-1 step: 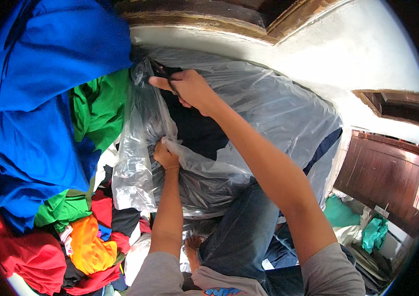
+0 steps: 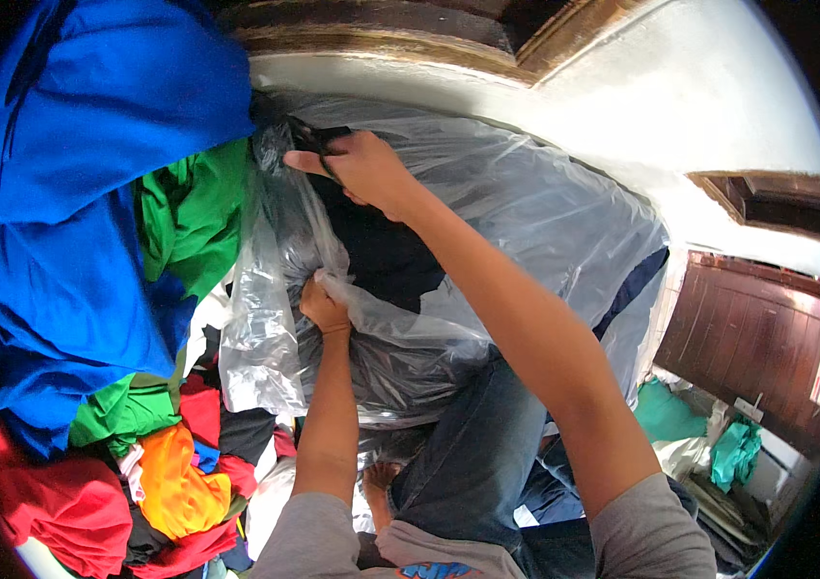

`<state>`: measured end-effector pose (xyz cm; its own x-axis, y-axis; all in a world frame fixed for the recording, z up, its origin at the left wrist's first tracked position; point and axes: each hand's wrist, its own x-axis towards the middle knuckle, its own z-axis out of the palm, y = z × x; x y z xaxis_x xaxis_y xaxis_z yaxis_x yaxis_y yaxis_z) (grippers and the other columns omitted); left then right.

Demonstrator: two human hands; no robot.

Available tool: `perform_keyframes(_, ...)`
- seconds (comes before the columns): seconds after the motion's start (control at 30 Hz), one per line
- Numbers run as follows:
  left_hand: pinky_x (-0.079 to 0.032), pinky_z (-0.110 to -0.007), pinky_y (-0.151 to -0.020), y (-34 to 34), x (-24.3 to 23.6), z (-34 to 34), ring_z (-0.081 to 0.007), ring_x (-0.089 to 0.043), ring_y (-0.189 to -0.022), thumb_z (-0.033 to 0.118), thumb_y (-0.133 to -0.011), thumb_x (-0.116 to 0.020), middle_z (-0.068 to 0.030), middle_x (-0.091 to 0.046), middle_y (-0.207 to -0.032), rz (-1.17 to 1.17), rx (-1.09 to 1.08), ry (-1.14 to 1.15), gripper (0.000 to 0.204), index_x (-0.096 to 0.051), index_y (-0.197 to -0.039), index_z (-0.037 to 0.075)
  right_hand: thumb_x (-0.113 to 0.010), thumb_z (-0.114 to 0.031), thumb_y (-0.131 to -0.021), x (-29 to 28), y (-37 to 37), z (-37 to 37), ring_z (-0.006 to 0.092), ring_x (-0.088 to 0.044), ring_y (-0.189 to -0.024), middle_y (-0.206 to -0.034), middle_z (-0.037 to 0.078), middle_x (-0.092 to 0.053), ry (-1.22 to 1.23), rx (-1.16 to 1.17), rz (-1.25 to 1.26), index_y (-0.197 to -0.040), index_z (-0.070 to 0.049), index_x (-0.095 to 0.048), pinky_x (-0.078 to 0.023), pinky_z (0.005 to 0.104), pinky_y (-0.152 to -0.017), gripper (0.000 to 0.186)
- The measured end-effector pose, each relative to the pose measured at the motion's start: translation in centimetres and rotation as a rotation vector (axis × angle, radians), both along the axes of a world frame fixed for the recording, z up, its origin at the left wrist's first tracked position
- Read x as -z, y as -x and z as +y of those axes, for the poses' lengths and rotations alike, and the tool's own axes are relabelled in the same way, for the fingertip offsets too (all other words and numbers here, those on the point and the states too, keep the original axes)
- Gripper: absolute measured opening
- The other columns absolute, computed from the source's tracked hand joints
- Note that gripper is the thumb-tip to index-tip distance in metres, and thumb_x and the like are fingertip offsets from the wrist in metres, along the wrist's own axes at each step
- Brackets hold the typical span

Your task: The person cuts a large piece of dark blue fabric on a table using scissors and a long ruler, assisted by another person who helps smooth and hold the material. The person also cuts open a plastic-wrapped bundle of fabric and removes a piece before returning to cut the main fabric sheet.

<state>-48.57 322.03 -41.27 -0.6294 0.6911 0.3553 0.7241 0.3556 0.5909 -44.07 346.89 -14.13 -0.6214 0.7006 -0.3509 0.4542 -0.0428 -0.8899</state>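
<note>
A large clear plastic sheet [image 2: 526, 212] is spread over dark cloth [image 2: 386, 246], which lies bare through a long opening in the plastic. My left hand [image 2: 324, 304] is closed on a bunched fold of the sheet at the near side of that opening. Farther up, my right hand [image 2: 368, 172] grips dark-handled scissors [image 2: 311, 135], its thumb pointing left. The scissors are at the far end of the opening, close to gathered plastic; whether the blades touch it I cannot tell.
Blue cloth [image 2: 72, 270] and green cloth [image 2: 193, 212] are heaped on the left. Below them lie red cloth [image 2: 57, 497] and orange cloth [image 2: 178, 482]. A white wall [image 2: 680, 106] rises behind the sheet. At right, teal bags [image 2: 736, 452] lie near a brown wooden door [image 2: 748, 338].
My right hand has shifted slightly up and left with the scissors, and more of them shows above the fingers. My left hand keeps its hold on the plastic.
</note>
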Motion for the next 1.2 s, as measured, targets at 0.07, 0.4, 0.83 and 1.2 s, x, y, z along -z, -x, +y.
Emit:
perform_keyframes(0.07,-0.053,-0.054,-0.064,-0.1,0.6,-0.8,-0.0458,-0.068,-0.070,0.024,-0.104,-0.058,-0.0220,-0.071,-0.082,0.074,-0.025,-0.024,0.032,-0.071,-0.086,0.000,-0.085,-0.065,-0.085,-2.2,0.9,0.1,0.0384,-0.078,-0.075,-0.068,0.020,-0.073,0.002,-0.045,0.034,-0.083,-0.001,-0.077,-0.061,0.0476,-0.076,0.065)
perform_keyframes(0.4,-0.051,-0.054,-0.066,3.7,4.0,-1.4,-0.0484,-0.064,-0.070,0.018,-0.103,-0.057,-0.0255,-0.067,-0.075,0.135,-0.092,0.141,0.033,-0.067,-0.079,-0.004,-0.078,-0.056,-0.096,-2.7,-29.6,-4.6,0.0461,-0.071,-0.097,-0.098,0.023,-0.070,-0.655,-0.167,-0.391,-0.119,-0.003,-0.063,-0.056,0.0552,-0.084,0.060)
perform_keyframes(0.83,-0.044,-0.048,-0.119,-19.3,-25.1,5.5,-0.0359,-0.061,-0.136,0.030,-0.106,-0.070,-0.0174,-0.068,-0.144,-0.191,0.831,0.265,0.046,-0.065,-0.144,0.006,-0.076,-0.033,-0.100,4.1,-62.0,-22.9,0.0452,-0.072,-0.112,-0.163,0.026,-0.051,-0.378,0.069,-0.332,-0.162,-0.009,-0.043,-0.057,0.0509,-0.098,0.075)
perform_keyframes(1.2,-0.061,-0.042,-0.090,-23.4,-17.9,24.5,-0.0324,-0.077,-0.109,0.014,-0.104,-0.062,-0.0103,-0.078,-0.128,0.490,1.129,0.118,0.039,-0.072,-0.141,0.017,-0.078,-0.012,-0.086,7.5,-68.0,-25.1,0.0465,-0.072,-0.103,-0.131,0.016,-0.063,-0.206,-0.136,-0.435,-0.138,-0.007,-0.046,-0.059,0.0562,-0.083,0.062)
